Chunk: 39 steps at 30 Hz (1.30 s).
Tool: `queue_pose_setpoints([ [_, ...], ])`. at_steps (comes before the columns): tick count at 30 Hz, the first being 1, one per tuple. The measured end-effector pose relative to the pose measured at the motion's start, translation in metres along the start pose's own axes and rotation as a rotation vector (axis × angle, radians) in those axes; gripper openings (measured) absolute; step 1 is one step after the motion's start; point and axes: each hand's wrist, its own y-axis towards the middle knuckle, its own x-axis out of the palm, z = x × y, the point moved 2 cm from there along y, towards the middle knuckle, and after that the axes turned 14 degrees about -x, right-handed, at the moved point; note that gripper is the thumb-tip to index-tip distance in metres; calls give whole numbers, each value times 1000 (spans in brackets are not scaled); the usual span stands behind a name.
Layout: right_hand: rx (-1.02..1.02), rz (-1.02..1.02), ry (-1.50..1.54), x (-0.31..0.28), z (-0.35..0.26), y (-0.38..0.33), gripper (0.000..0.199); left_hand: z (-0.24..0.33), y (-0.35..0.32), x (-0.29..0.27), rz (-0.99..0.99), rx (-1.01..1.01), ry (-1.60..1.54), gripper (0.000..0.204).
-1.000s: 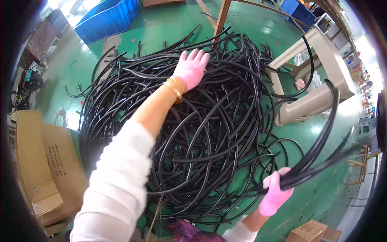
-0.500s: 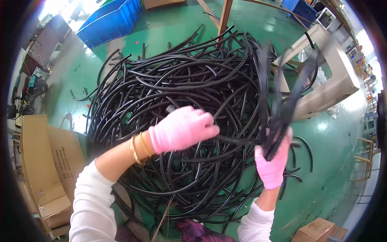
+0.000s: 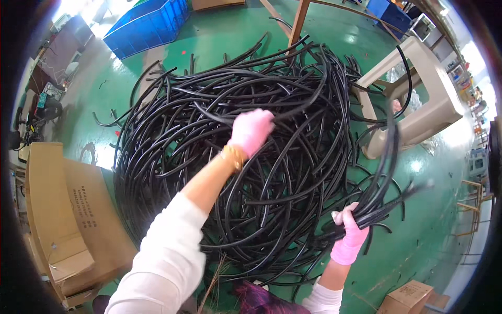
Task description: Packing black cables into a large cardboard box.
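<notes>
A big tangled heap of black rubber hoses (image 3: 209,136) covers the floor in front of me. Over its middle, my left hand (image 3: 252,130) in a pink glove is closed around one black hose (image 3: 300,109), whose curve runs off toward the upper right. My right hand (image 3: 351,238), also gloved in pink, grips a bundle of several black hoses (image 3: 374,201) at the heap's near right side. The bundle's ends fan upward and to the right, somewhat blurred. My left fingertips are partly hidden by the back of the glove.
A beige plastic stool (image 3: 426,104) lies tipped on the green floor (image 3: 418,225) at right. An open cardboard box (image 3: 78,209) stands at left, a small carton (image 3: 408,298) at near right. A blue crate (image 3: 149,29) and a wooden post (image 3: 299,23) are beyond the heap.
My left hand has moved up and slightly right over the heap and now grips a hose there. The right hand has come down and closer, its bundle tilting to the right.
</notes>
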Motion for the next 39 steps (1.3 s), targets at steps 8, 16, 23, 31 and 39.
queue_pose_setpoints([
  [8,253,-17,518,34,-3,-15,23,93,-209,-41,-648,190,-157,19],
  [16,221,-137,460,37,-9,-27,35,-77,40,-37,428,-48,308,57],
  [23,263,10,533,36,19,-29,31,-29,-1,-52,275,74,-259,23],
  [31,235,-249,789,65,18,-31,33,39,-232,-66,-610,76,-126,35],
  [39,318,-164,824,55,12,-47,45,-162,-58,-84,153,-88,215,30],
])
